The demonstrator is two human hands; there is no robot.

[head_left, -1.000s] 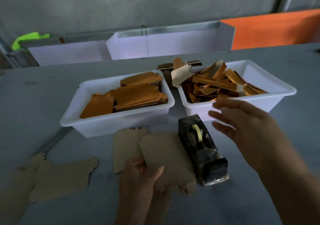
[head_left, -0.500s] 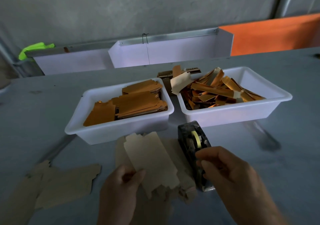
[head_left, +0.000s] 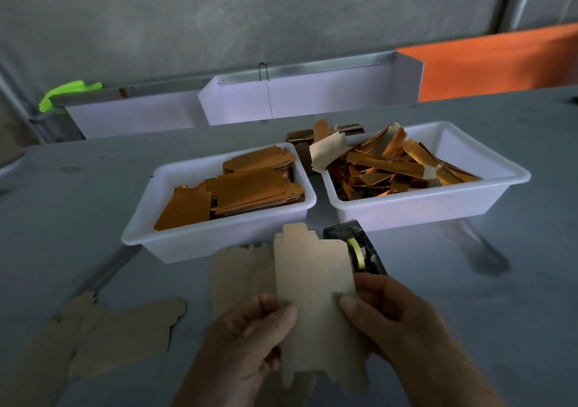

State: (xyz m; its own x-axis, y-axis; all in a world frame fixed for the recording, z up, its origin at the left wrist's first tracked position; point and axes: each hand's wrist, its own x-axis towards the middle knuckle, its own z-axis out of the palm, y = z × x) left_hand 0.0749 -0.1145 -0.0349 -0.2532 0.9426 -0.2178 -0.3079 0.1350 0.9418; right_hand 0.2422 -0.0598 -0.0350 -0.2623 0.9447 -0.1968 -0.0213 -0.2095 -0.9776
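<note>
A flat brown die-cut cardboard piece (head_left: 316, 297) is held up in front of me over the grey table. My left hand (head_left: 247, 341) pinches its left edge with the thumb on top. My right hand (head_left: 397, 322) pinches its right edge the same way. Behind the piece stands a black tape dispenser (head_left: 364, 250) with a yellowish roll, partly hidden by the cardboard. More flat cardboard pieces (head_left: 240, 275) lie on the table under and behind the held one.
Two white plastic bins stand beyond: the left bin (head_left: 200, 244) holds stacked orange cardboard blanks, the right bin (head_left: 438, 206) holds folded orange pieces. Loose cardboard blanks (head_left: 109, 334) lie at the lower left. White trays (head_left: 312, 93) and an orange panel (head_left: 500, 62) line the far edge.
My right hand came back from the right bin, passed the tape dispenser and now pinches the cardboard's right edge. My left hand lifted the piece upright toward the middle.
</note>
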